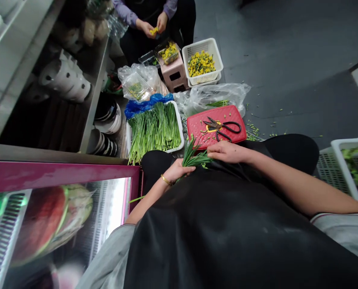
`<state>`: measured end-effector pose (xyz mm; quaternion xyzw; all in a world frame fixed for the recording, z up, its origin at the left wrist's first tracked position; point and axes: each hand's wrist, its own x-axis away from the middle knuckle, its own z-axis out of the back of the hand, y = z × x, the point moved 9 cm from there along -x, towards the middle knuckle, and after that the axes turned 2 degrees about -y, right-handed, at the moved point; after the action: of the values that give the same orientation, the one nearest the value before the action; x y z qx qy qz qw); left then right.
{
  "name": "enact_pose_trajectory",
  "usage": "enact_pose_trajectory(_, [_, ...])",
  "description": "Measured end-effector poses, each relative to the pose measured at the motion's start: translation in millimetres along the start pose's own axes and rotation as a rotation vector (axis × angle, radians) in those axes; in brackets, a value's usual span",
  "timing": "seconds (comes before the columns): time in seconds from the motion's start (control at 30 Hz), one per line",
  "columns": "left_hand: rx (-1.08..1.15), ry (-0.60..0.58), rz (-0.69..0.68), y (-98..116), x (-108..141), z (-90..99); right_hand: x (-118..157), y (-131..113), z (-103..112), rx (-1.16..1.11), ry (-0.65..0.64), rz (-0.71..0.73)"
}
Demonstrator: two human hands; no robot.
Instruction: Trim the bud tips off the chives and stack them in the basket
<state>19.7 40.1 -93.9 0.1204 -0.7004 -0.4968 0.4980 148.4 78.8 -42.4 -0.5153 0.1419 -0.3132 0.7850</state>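
Observation:
A small bunch of green chive stems [193, 159] is gripped in my left hand [177, 170], above my lap. My right hand [224, 152] is closed in a pinch at the bunch's right-hand tips; its fingertips are partly hidden. Just beyond, black-handled scissors [217, 125] lie on a red plastic surface [197, 123] among scattered green bits. To the left of that, many long chive stems [154, 128] lie side by side in a white basket [180, 127].
Across from me, another person's hands [152, 28] hold yellow flowers. A white basket [217, 52] of yellow-flowered greens stands beside a pale pink stool [173, 72]. Clear plastic bags [227, 93] lie nearby. A glass-fronted cooler [61, 170] is at my left, another white basket [335, 164] at my right.

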Motion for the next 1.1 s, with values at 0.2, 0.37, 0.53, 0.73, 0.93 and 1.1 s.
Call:
enact_pose_trajectory(0.2, [0.015, -0.053, -0.018, 2, -1, -11.1, -6, -4, 18, 0.173, 0.134, -0.058])
enact_pose_trajectory(0.37, [-0.055, 0.014, -0.009, 0, -1, -6.3, -29, 42, 33, -0.379, 0.579, -0.308])
enact_pose_trajectory(0.53, [-0.062, 0.01, -0.001, 4, 5, -1.5, -12, 56, 46, -0.635, 0.522, -0.26])
enact_pose_trajectory(0.73, [-0.022, -0.044, -0.01, 8, 11, 1.2, 16, 46, 55, -0.294, 0.268, -0.14])
enact_pose_trajectory(0.93, [0.021, -0.077, -0.006, 4, 13, -1.2, -23, -11, 25, -0.186, 0.082, 0.118])
enact_pose_trajectory(1.1, [-0.006, -0.079, 0.003, 3, 13, -1.4, -21, -13, 4, -0.107, -0.131, 0.041])
